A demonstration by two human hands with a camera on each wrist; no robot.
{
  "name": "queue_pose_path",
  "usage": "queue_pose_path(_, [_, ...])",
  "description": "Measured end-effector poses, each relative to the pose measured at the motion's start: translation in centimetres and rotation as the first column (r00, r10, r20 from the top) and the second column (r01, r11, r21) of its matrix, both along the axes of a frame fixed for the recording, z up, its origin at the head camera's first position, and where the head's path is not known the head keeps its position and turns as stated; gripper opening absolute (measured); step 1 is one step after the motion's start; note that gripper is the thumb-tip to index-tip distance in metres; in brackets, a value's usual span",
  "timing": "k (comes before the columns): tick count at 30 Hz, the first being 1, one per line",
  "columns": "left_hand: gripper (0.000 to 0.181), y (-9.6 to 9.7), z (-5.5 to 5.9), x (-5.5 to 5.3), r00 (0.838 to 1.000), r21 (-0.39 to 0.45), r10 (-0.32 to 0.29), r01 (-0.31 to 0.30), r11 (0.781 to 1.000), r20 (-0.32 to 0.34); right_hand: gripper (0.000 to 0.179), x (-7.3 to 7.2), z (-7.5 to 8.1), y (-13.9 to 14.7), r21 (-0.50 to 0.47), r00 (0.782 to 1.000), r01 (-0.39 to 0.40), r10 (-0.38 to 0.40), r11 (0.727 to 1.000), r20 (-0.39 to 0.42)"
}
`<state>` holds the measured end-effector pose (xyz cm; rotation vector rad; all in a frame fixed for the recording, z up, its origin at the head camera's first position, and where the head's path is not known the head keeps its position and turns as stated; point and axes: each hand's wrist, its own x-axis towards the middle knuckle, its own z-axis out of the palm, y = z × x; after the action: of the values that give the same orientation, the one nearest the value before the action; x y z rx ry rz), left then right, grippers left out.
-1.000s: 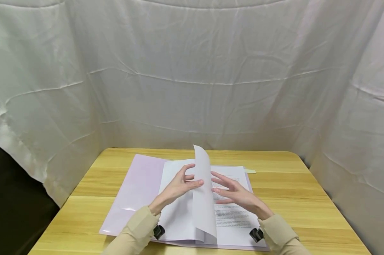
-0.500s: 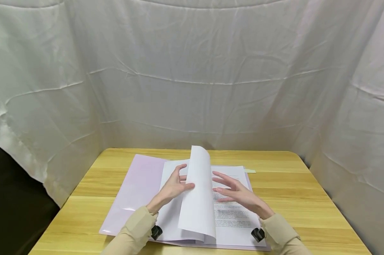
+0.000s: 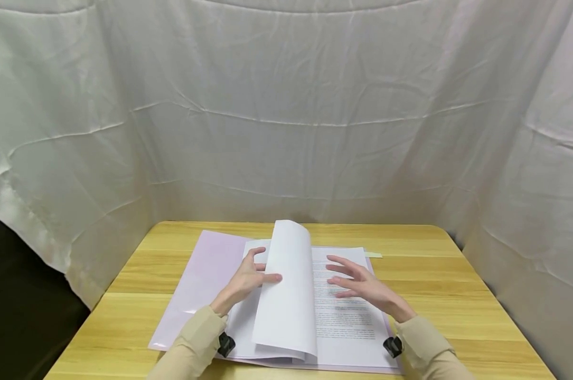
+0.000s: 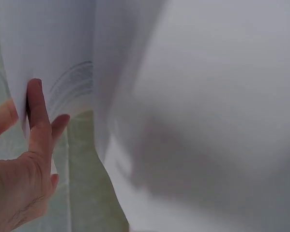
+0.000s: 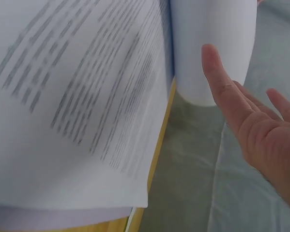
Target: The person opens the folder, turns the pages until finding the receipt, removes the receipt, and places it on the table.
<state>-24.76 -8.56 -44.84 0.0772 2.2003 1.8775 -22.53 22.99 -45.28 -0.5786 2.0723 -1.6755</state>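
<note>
A pale purple folder [image 3: 202,279] lies spread on the table, with printed sheets inside it. My left hand [image 3: 243,279] holds the free edge of a curled page [image 3: 288,290], thumb on its near face and fingers behind. In the left wrist view the fingers [image 4: 38,121] sit along that page's edge, and faint print shows on its inner side. Over the printed right-hand page [image 3: 343,322] hovers my right hand [image 3: 362,282], fingers spread and holding nothing. The right wrist view has this page's text lines [image 5: 91,72] in front of the hand.
A wooden table [image 3: 457,306] carries the folder near its front edge. A pale green tab [image 3: 374,255] sticks out past the folder's upper right. Grey cloth [image 3: 315,116] hangs behind the table and on both sides.
My left hand has drawn the curled page to the left, and its raised top has dropped slightly. More of the printed page shows. My right hand has moved a little to the right, away from the curl.
</note>
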Motion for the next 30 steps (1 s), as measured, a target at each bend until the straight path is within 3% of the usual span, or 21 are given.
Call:
queue_pose_path(11, [0.102,-2.2,-1.2,-0.6,1.0,-0.145,0.016,-0.017,0.989,-0.009,0.066,-0.7,-0.8,1.9,0.038,0.997,0.05,-0.052,0.998,0.051])
queue_pose_path(21, [0.099,-3.9,-2.1,-1.1,0.998,-0.365,0.022,-0.039,0.93,-0.05,0.065,-1.4,-1.1,3.4,0.076,0.998,0.061,-0.063,0.995,0.02])
queue_pose_path(30, [0.093,-4.7,-2.5,-1.4,0.997,-0.469,0.016,-0.047,0.882,-0.069,0.065,-2.2,-1.5,4.3,0.109,0.997,0.073,-0.076,0.991,0.03])
